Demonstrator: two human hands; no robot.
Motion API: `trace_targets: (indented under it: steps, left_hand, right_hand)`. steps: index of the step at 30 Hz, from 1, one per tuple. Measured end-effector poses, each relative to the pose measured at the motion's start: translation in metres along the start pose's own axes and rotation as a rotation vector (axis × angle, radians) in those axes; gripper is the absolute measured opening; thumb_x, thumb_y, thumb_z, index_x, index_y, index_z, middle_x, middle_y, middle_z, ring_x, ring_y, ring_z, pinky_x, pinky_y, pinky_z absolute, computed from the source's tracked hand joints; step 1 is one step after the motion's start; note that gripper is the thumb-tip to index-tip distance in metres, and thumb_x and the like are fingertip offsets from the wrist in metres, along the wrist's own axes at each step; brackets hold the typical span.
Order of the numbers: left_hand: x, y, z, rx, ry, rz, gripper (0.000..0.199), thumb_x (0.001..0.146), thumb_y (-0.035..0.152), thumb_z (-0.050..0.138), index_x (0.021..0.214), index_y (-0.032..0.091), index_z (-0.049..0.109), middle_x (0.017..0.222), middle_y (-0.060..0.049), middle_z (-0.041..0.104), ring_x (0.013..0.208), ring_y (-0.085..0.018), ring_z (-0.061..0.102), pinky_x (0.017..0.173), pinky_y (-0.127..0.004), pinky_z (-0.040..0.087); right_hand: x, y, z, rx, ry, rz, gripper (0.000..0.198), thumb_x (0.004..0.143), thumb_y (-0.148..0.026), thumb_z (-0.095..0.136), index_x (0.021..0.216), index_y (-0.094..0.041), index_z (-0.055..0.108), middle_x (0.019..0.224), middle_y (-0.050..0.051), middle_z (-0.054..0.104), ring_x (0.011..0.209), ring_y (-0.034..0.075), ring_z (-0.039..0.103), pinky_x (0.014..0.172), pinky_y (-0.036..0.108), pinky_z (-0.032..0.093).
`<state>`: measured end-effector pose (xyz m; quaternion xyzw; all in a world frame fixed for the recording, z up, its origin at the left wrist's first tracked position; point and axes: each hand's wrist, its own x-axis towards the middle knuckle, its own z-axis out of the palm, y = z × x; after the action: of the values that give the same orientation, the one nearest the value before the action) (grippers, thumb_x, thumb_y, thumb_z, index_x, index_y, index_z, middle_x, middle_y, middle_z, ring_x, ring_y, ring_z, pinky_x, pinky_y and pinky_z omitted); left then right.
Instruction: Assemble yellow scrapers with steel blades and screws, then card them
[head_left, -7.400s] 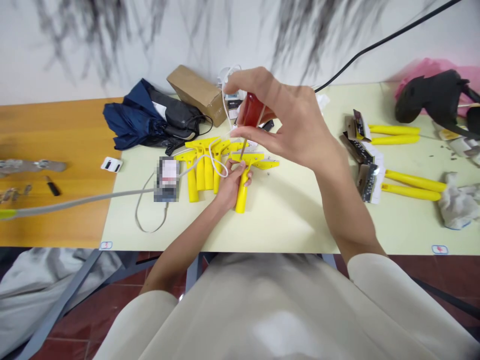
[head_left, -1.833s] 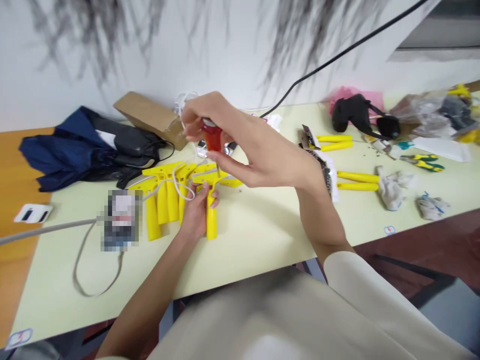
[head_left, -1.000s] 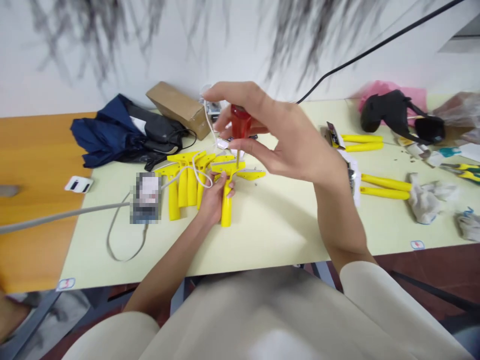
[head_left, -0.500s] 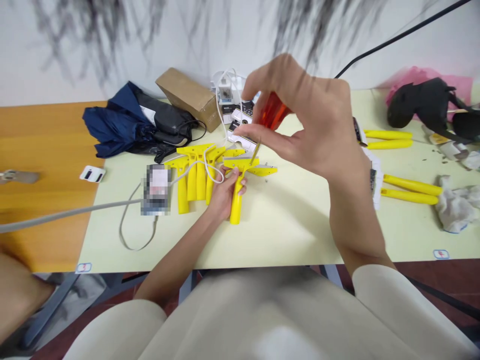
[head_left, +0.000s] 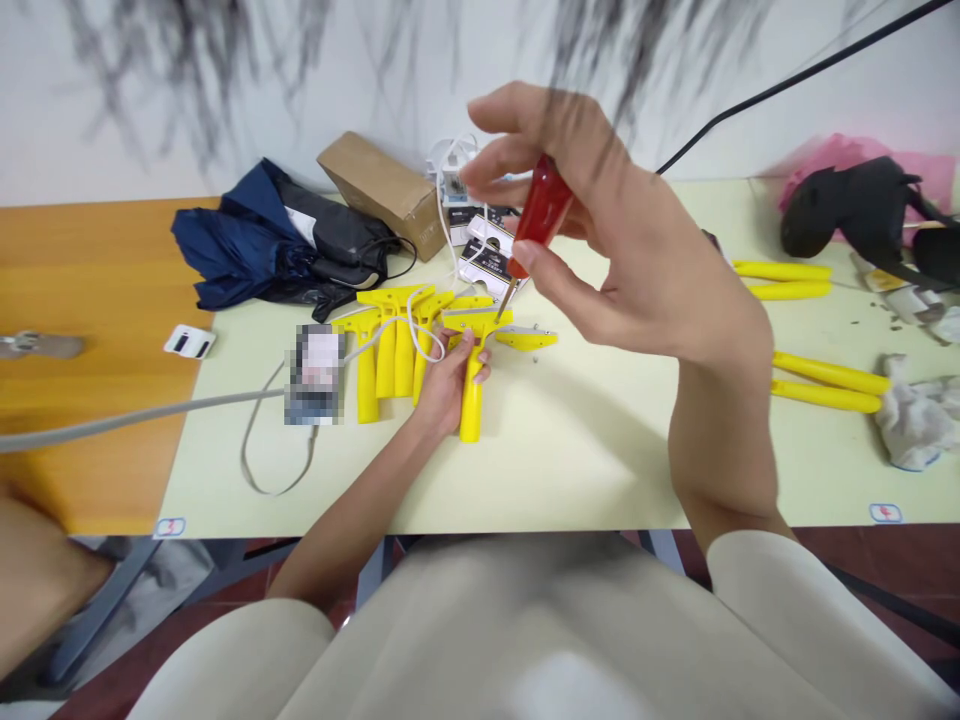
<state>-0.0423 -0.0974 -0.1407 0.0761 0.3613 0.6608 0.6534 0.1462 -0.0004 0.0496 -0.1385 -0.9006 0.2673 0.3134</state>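
Observation:
My left hand (head_left: 444, 388) is wrapped round the neck of a yellow scraper (head_left: 471, 400), its handle pointing toward me and a metal strip along its head. In my right hand (head_left: 622, 235), raised above the table, is a screwdriver (head_left: 546, 203) with a red handle, held loosely between thumb and curled fingers. Its thin shaft slants down to the right end of the scraper's head; whether the tip sits in a screw is too small to tell. Beside the head lie a loose yellow plate (head_left: 527, 340) and tiny screws (head_left: 535, 359).
Several more yellow scrapers (head_left: 386, 350) lie left of my left hand, under a white cable. Behind are a cardboard box (head_left: 386, 190), a dark blue umbrella (head_left: 247, 240) and small black-and-white packages (head_left: 484, 262). Yellow-handled tools (head_left: 829, 380) and crumpled white cloth (head_left: 919, 410) lie right.
My right hand's fingers have spread and shifted round the handle, so more of the red screwdriver shows. My left hand and the scraper stay nearly in place; the view has shifted slightly.

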Motion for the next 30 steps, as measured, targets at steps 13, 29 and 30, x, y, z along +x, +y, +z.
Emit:
trace_targets:
  steps: [13,29,30]
  left_hand:
    - [-0.0018,0.0001,0.0008,0.021,-0.008,0.007,0.044,0.087,0.014,0.092,0.099,0.024,0.051,0.096,0.002,0.065,0.070,-0.010,0.066,0.050,-0.018,0.042]
    - [-0.0001,0.0004,-0.0005,0.012,0.012,-0.008,0.049,0.084,0.013,0.095,0.102,0.025,0.051,0.095,0.003,0.064,0.071,-0.010,0.067,0.050,-0.018,0.044]
    - [0.0001,0.0008,-0.0004,0.009,0.012,-0.002,0.049,0.084,0.013,0.096,0.102,0.025,0.052,0.096,0.003,0.064,0.070,-0.010,0.067,0.050,-0.018,0.044]
  right_hand:
    - [0.0016,0.0069,-0.0019,-0.064,0.067,0.058,0.044,0.109,-0.034,0.073,0.151,-0.037,0.061,0.143,0.000,0.074,0.112,0.026,0.081,0.109,0.041,0.070]
    - [0.0017,0.0062,0.0001,-0.122,0.036,-0.011,0.044,0.117,-0.037,0.061,0.158,-0.024,0.052,0.156,0.007,0.063,0.126,0.022,0.075,0.118,0.035,0.063]
    - [0.0015,0.0061,-0.0002,-0.072,-0.011,-0.030,0.047,0.117,-0.032,0.058,0.162,-0.024,0.047,0.163,0.007,0.058,0.130,0.022,0.073,0.120,0.037,0.062]
